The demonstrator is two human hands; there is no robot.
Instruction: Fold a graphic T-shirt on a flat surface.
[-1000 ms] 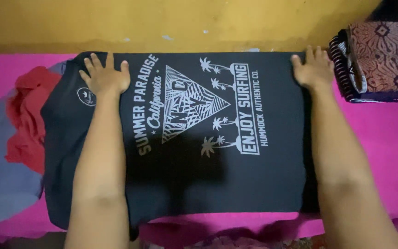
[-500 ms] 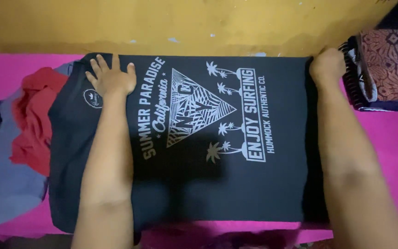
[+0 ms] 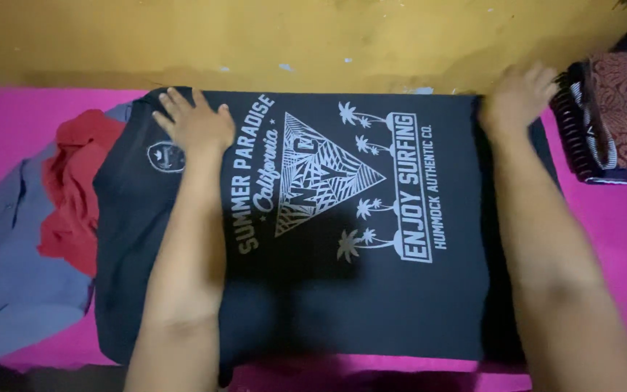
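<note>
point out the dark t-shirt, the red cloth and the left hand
dark t-shirt (image 3: 371,305), head view, plain lower part of the front
red cloth (image 3: 74,189), head view, middle of the crumpled heap
left hand (image 3: 194,123), head view, back of the hand, flat on the shirt

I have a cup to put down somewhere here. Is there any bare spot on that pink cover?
Bare pink cover shows at far left, between the yellow wall and the red cloth. Another patch lies at right, below the patterned folded stack, beside the right hand's forearm. The middle is taken by the black T-shirt under the left hand.
</note>
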